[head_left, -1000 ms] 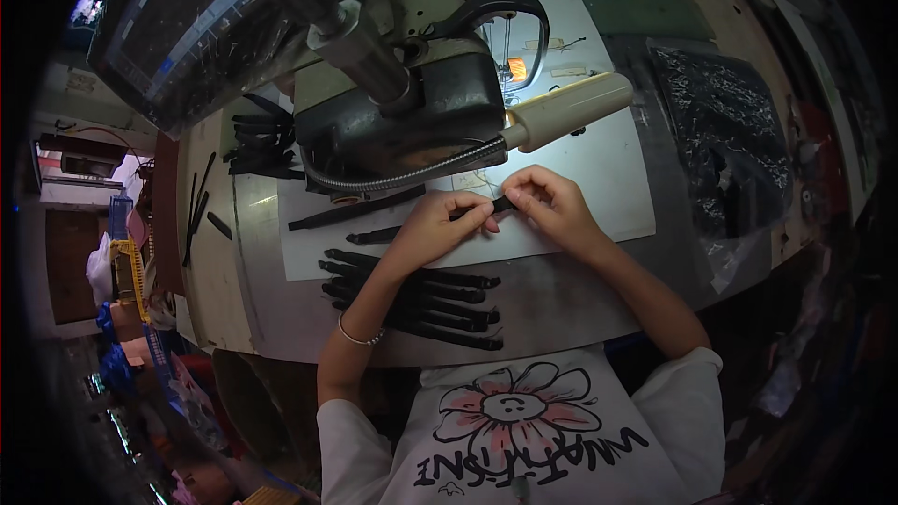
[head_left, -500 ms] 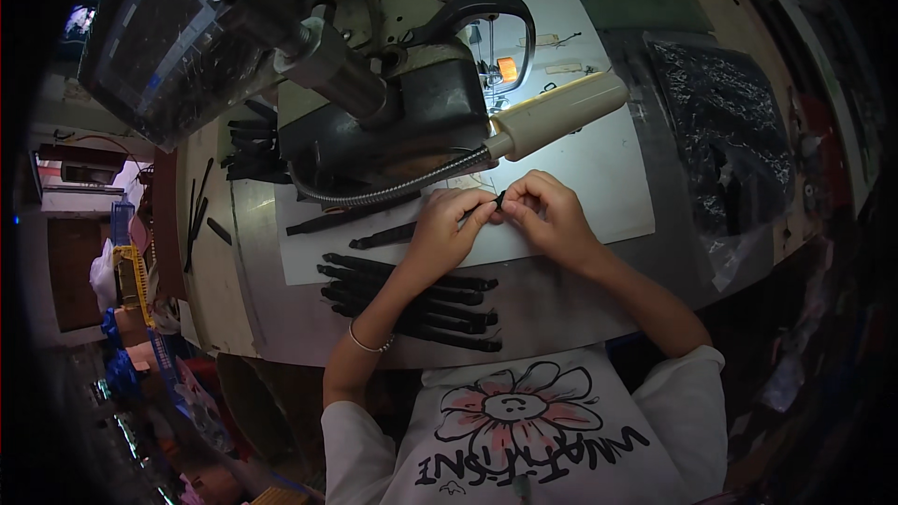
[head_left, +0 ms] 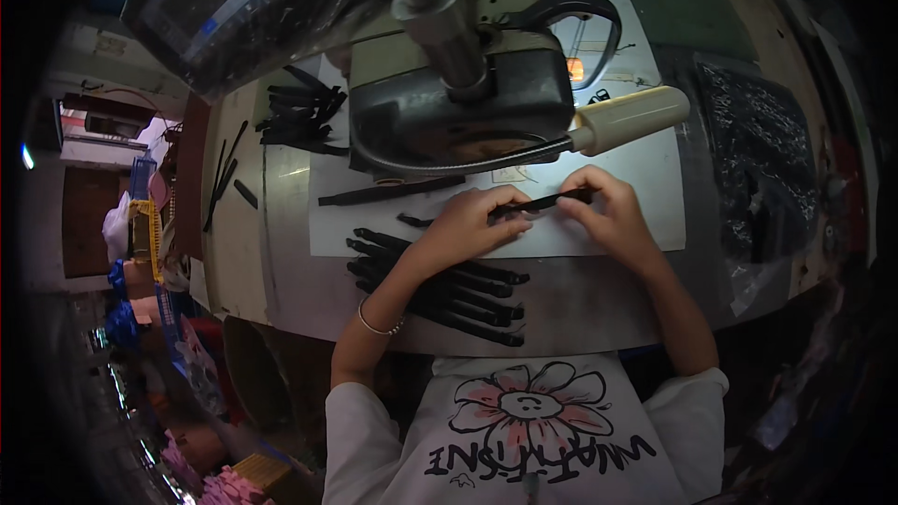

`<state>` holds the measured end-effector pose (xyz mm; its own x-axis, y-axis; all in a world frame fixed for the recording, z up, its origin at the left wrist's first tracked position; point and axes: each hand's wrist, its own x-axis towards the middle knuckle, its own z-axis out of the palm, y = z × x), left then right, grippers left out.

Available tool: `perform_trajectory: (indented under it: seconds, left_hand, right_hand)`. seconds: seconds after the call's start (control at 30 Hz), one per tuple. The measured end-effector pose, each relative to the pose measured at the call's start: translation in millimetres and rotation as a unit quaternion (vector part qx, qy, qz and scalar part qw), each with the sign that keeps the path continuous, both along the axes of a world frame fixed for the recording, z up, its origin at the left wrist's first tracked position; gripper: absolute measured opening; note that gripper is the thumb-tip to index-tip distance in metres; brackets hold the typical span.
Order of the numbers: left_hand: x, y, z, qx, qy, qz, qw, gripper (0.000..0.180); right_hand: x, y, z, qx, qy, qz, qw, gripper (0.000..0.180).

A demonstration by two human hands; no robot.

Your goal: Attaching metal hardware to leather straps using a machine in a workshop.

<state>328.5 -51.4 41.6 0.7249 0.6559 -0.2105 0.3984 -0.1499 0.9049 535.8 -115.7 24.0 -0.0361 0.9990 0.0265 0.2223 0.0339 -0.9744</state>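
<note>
A narrow black fabric strip (head_left: 543, 203) stretches between my two hands over the white sheet (head_left: 655, 234). My left hand (head_left: 482, 222) pinches its left part between thumb and fingers. On its right part, my right hand (head_left: 610, 215) has closed, with the strip's end showing past the fingers. Below my left forearm lies a fanned pile of several black strips (head_left: 449, 295). Another long black strip (head_left: 374, 194) rests on the sheet left of my left hand. A further black piece is partly hidden behind that hand.
The dark head of a sewing machine (head_left: 468, 112) stands just beyond my hands. A cream lamp (head_left: 636, 122) on a metal gooseneck reaches over the sheet. Black strips (head_left: 304, 108) are heaped at the left. A plastic-wrapped dark package (head_left: 756, 159) lies right; a plastic-covered screen (head_left: 229, 14) overhangs upper left.
My hands were close together on a small black bit; they are now farther apart, with a length of strip between them. The whole view has shifted, moving the table contents rightward.
</note>
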Motion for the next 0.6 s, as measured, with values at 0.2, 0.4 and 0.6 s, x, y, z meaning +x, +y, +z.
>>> perform_trajectory:
  seconds: [0.2, 0.4, 0.6]
  left_hand:
    - [-40.9, 24.8, 11.9, -0.159, 0.047, 0.004, 0.986, 0.023]
    - [-26.8, 28.1, -3.2, -0.324, -0.099, -0.094, 0.936, 0.052]
    - [-3.4, 23.5, -0.3, -0.393, -0.156, -0.116, 0.899, 0.058]
  right_hand:
    - [59.7, -3.8, 9.8, -0.106, 0.136, -0.051, 0.984, 0.011]
    - [90.2, -18.7, 6.9, -0.121, 0.176, -0.135, 0.968, 0.013]
    - [110.0, -27.8, -0.7, -0.139, 0.180, -0.186, 0.956, 0.015]
